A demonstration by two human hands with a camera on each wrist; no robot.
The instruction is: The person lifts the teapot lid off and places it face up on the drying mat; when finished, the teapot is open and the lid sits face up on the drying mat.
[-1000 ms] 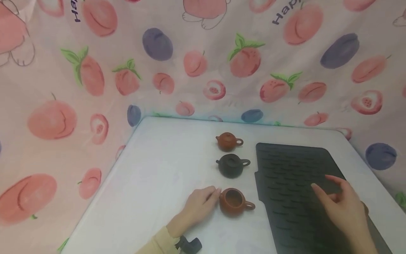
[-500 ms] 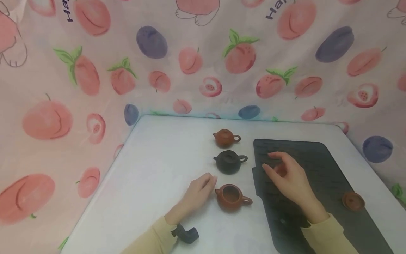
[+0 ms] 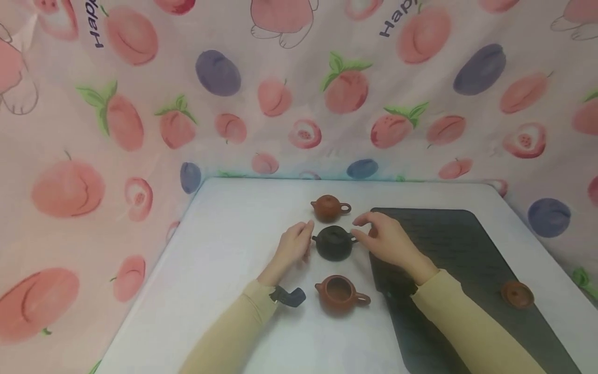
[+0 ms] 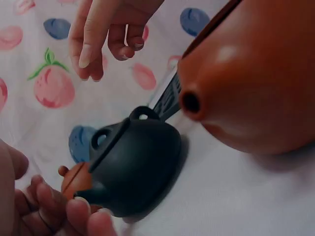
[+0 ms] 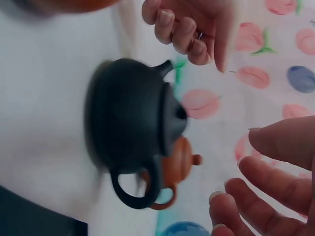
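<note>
The squat black clay teapot stands upright on the white table, its lid on, spout at nine o'clock and handle at three as the head camera sees it. With that pot as the dial's centre, a small round orange-brown clay teapot with its lid on sits at twelve, and a lidless reddish-brown clay teapot at six.

The main danger seems to be the black pot's lid: nothing visible secures it, so a sharp tilt or a pull on one side alone could slide it off. The thin spout could chip if knuckles knock it. The black wrist-worn device, at about seven, is close to the lidless pot's spout and might bump it. A careless sweep of the forearm could push the round brown clay lid, at about four near the edge of the black ridged tray.

The left hand, at nine, has its fingers loosely bent, holding nothing, just beside the spout. The right hand, at three, keeps thumb and fingers apart beside the handle, also holding nothing; the right wrist view shows a gap there.
</note>
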